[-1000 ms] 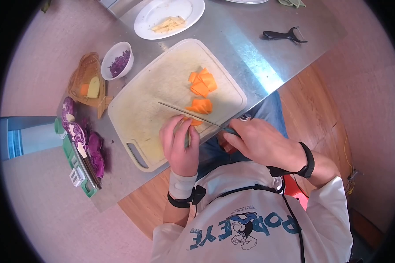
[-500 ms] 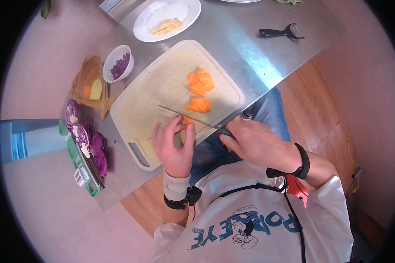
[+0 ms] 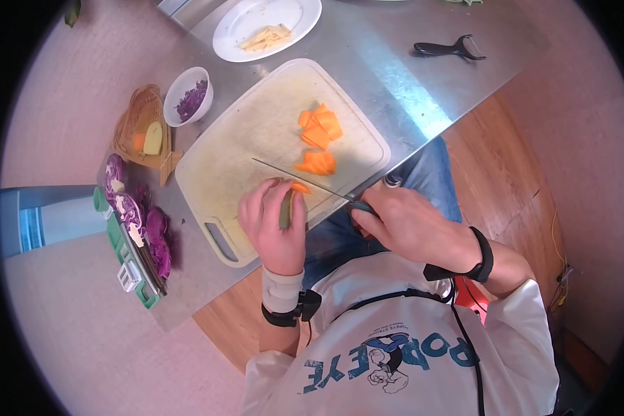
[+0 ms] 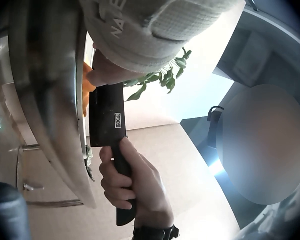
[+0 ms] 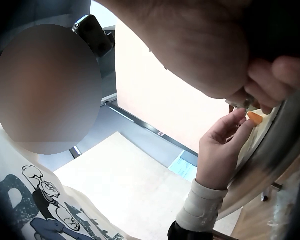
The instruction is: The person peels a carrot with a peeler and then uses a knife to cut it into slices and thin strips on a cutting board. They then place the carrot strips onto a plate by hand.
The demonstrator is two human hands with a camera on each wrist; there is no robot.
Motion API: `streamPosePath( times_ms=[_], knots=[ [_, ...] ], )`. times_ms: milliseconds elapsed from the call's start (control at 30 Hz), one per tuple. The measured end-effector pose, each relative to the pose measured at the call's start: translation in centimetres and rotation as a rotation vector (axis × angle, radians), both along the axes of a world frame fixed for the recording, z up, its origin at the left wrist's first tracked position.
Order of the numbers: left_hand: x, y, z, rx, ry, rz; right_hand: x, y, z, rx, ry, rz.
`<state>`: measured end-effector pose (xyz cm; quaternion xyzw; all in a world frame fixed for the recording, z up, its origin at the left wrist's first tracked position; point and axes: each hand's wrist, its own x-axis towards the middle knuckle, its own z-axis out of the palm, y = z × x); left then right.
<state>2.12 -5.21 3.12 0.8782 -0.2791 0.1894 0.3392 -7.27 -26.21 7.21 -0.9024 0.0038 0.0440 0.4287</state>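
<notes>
Grey metal table (image 3: pixel 374 52): right hand (image 3: pixel 410 220) clamps black broad-bladed knife (image 4: pixel 107 112); left hand (image 3: pixel 269 232) pinches thin orange slice (image 3: pixel 300 188); stray fingertip beside blade risks nick.

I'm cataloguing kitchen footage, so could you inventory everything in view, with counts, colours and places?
Table: 1, grey metal, under everything
Cutting board: 1, off-white, centre
Orange slices: several, two piles on board, more at left fingertips
Knife: 1, black, over board
Greenish item: 1, by left thumb, unclear
Plate: 1, white, beyond board; pale strips on it
Bowl: 1, white, beside board; purple shreds inside
Basket: 1, tan, past bowl; one yellow, one orange piece inside
Cabbage pieces: several, purple, left end
Peeler: 1, black, far right
Plant: green, background
Left hand: 1, pinching slices
Right hand: 1, gripping knife
</notes>
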Motion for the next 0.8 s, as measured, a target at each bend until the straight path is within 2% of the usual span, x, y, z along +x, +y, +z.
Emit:
streamPosePath(
  times_ms=[133, 333, 400, 500, 633, 733, 800],
  knots=[
    [0.3, 0.2, -0.2, -0.013, 0.040, -0.020, -0.3, -0.2, 0.1, 0.054, 0.016, -0.030],
    [-0.6, -0.1, 0.1, -0.028, 0.135, 0.059, -0.6, -0.3, 0.8, 0.009, 0.020, -0.009],
    [-0.9, -0.1, 0.2, -0.044, 0.114, 0.053, -0.7, -0.1, 0.9, -0.105, 0.023, 0.012],
    [-1.4, 0.4, -0.1, -0.058, 0.133, 0.022, -0.7, 0.4, 0.3, -0.129, -0.041, 0.008],
    [-1.8, 0.4, 0.1, -0.043, 0.117, 0.028, -0.8, 0.6, 0.2, -0.140, -0.056, -0.006],
    [-1.9, 0.3, -0.4, -0.011, 0.035, 0.036, -1.0, 0.4, 1.5, -0.137, 0.025, -0.001],
    [-2.0, 0.0, -0.8, -0.038, -0.002, 0.043, -1.2, 0.4, 1.9, -0.094, -0.036, -0.014]
  ],
)
